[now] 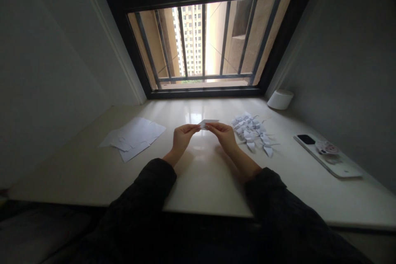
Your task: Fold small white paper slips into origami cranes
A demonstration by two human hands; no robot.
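A small folded piece of white paper (pixel 210 121) is held up over the middle of the sill, pinched from both sides. My left hand (pixel 185 133) grips its left end between thumb and fingers. On the other side, my right hand (pixel 223 133) pinches it close to the left fingertips, and part of the paper points out to the right behind these fingers. The fingers hide much of its shape. Several small folded paper figures (pixel 249 128) lie in a pile just right of my right hand. Flat sheets of white paper (pixel 139 134) are stacked unevenly to the left.
The pale, glossy sill (pixel 198 185) has its front edge close to my body. A phone (pixel 328 156) with a round attachment on its back lies at the right. A white cylindrical object (pixel 280 99) stands near the right wall, by the barred window (pixel 213 45).
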